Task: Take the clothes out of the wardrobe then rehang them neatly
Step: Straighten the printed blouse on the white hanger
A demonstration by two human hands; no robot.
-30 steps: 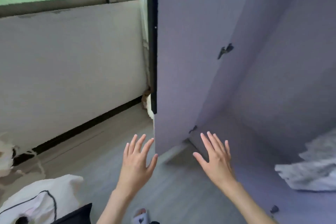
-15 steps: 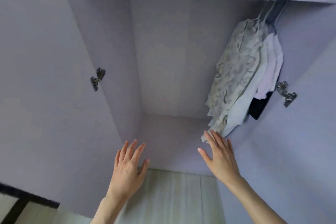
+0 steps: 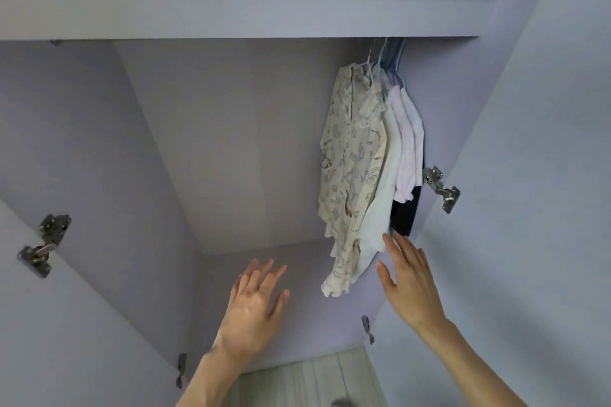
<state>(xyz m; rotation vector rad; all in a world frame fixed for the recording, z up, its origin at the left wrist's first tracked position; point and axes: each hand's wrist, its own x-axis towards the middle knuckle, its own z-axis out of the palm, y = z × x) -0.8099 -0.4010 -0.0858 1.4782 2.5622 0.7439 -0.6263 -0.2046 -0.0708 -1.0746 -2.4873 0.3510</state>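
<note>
The lilac wardrobe (image 3: 231, 142) stands open in front of me. Several garments hang bunched at the right end under the top shelf: a cream patterned shirt (image 3: 350, 168) in front, a pale mint top (image 3: 380, 208), white tops (image 3: 408, 142) and a dark piece (image 3: 405, 211) behind. Their hangers (image 3: 383, 58) reach up behind the shelf edge; the rail is hidden. My right hand (image 3: 408, 281) is raised with straight fingers, fingertips just below the mint top's hem. My left hand (image 3: 254, 307) is raised open in the empty middle, holding nothing.
The left door (image 3: 66, 324) and right door (image 3: 545, 208) stand open on either side, each with metal hinges (image 3: 441, 188). A shelf board (image 3: 231, 10) runs across the top. Pale wooden floor (image 3: 314, 377) shows at the bottom.
My view swung from the window wall and left door into the wardrobe and tilted upward. Both hands stayed open and rose; the right one came up close to the hanging clothes.
</note>
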